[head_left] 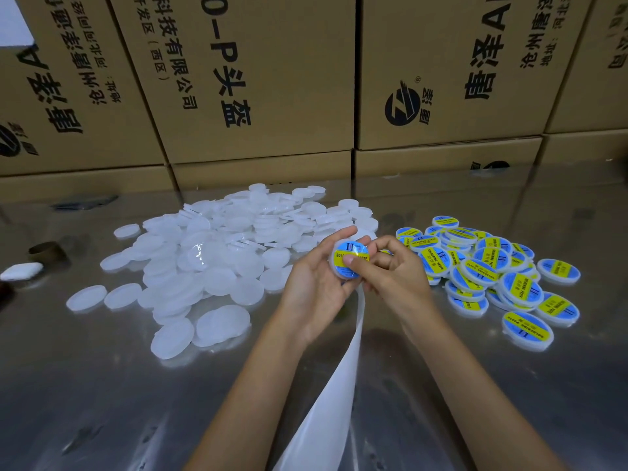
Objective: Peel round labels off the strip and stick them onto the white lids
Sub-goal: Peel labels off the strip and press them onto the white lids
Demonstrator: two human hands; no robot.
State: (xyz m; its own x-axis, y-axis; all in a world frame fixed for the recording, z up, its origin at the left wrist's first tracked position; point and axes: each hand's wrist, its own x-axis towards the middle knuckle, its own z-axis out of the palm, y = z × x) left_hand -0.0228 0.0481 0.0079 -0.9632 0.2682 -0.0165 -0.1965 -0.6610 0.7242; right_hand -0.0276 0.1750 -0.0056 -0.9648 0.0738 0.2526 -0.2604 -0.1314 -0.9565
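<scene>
Cardboard boxes [258, 79] stacked along the back, printed in black characters; they wall off the far edge of the tabletop [102, 385], which is shiny metal and reflects them.

Pile of plain white lids [217, 253] spread wide over the left and centre of the tabletop, many overlapping, a few loose at the near edge. None of these carries a label. By eye this pile is clearly the larger one.

Heap of labelled lids [492, 263] on the right side, blue and yellow faces up, some leaning on each other. Judged progress: a fair batch done, but well over half the lids left.

Backing strip [343, 379], white, hangs from under the hands and runs down toward the bottom edge of the view between the forearms. The length in view looks bare; where the unpeeled labels are cannot be told.

Left hand [312, 283] cups one lid [350, 263] from below and behind, fingertips curled round its rim, held up off the tabletop between the two piles. Its round label [348, 254] already sits on the top face.

Right hand [390, 270] just beside, fingers bent, thumb [356, 261] pressing on the label's face. Looks like the smoothing-down step. Whether the right hand's other fingers also pinch the strip is hidden.

Small items at far left edge: a white pad-like object [21, 270] and a brown ring [46, 252], apart from the work.
</scene>
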